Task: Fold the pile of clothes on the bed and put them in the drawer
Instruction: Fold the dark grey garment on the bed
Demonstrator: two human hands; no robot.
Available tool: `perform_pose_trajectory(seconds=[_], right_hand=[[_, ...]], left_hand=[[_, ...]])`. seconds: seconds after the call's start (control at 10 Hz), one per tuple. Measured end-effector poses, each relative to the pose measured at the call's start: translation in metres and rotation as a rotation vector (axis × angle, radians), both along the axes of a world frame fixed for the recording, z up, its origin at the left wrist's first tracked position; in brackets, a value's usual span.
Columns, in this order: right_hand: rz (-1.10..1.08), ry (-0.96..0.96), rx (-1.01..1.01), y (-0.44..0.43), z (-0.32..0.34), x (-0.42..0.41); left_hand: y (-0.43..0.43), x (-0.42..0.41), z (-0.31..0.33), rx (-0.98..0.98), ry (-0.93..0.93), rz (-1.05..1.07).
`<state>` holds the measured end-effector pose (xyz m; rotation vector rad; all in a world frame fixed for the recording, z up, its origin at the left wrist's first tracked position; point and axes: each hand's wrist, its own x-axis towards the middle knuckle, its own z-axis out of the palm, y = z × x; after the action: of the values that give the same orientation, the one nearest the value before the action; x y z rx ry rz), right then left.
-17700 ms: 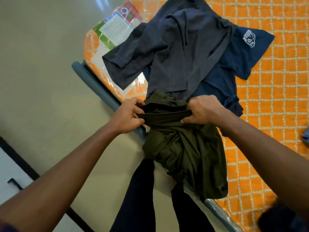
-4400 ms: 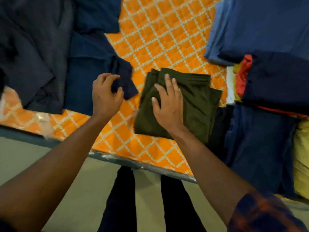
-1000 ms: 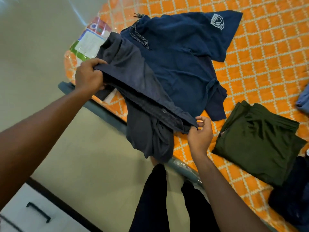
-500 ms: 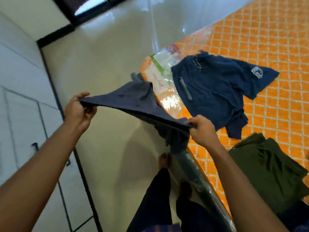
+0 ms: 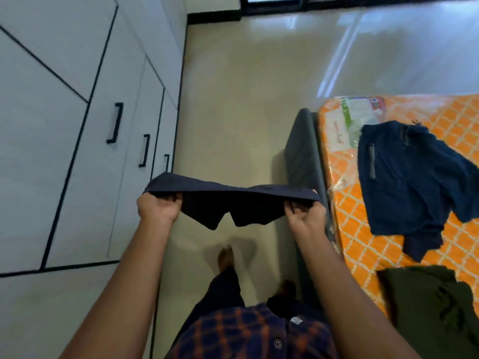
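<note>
Head view, looking down.

Left hand (image 5: 158, 207): fingers curled tight round the left end of the dark navy garment (image 5: 233, 203); the fist is closed on the cloth.
Right hand (image 5: 304, 216): fingers and thumb curled on the right end of the same garment, gripping its upper edge.

The garment is held in the air and stretched flat between the two hands, above the floor (image 5: 233, 99). It is clear of the bed, in the gap between the white cabinet (image 5: 64, 151) on the left and the grey bed frame (image 5: 303, 156) on the right. Two lobes of cloth hang below the stretched edge on the near side. The exact type of garment cannot be told.

On the orange quilted mattress (image 5: 363, 255), right:
- blue garment (image 5: 404, 177), lying spread and unfolded, at the far end;
- olive green garment (image 5: 427, 307), near end, lying apart from the blue one; it looks folded, but it is partly cut off at the frame edge.
- printed label under clear plastic (image 5: 360, 112) at the far left corner of the mattress.

The cabinet has three black handles (image 5: 115, 123) in a row.

Near edge: plaid shirt (image 5: 246, 332), dark trousers, and a bare foot (image 5: 225, 257) on the floor.
</note>
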<state>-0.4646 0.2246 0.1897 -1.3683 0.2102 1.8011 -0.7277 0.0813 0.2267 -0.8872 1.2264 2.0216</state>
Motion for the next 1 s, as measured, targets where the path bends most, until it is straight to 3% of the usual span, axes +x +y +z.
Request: perform_pose_trajectory(seconds=[0.1, 0.2, 0.3, 0.4, 0.5, 0.6, 0.7, 0.8, 1.0], right_hand=[[-0.228, -0.098, -0.195, -0.005, 0.027, -0.04], [-0.263, -0.377, -0.317, 0.001, 0.028, -0.066], [-0.163, -0.528, -0.316, 0.009, 0.032, -0.087], [-0.105, -0.52, -0.184, 0.013, 0.048, -0.098], [0.212, -0.563, 0.122, 0.019, 0.061, -0.108], [0.567, -0.824, 0.586, 0.027, 0.077, -0.125], [0.814, -0.989, 0.95, 0.024, 0.1, -0.146], [0.911, -1.071, 1.064, 0.029, 0.109, -0.154], [1.068, -0.979, 1.115, 0.067, 0.12, -0.146]], left_hand=[[-0.024, -0.015, 0.001, -0.074, -0.068, 0.19], [-0.024, -0.047, -0.039, -0.412, -0.176, -0.09], [-0.021, -0.057, -0.055, -0.874, -0.015, -0.55], [-0.001, -0.052, -0.022, -0.363, -0.055, -0.243], [0.04, -0.03, 0.01, -0.243, 0.27, -0.346], [0.072, -0.002, 0.032, -0.241, 0.598, -0.647], [0.093, 0.023, 0.044, -0.225, 0.75, -0.922], [0.112, 0.039, 0.061, -0.187, 0.811, -1.016], [0.127, 0.028, 0.065, -0.124, 0.897, -1.079]])
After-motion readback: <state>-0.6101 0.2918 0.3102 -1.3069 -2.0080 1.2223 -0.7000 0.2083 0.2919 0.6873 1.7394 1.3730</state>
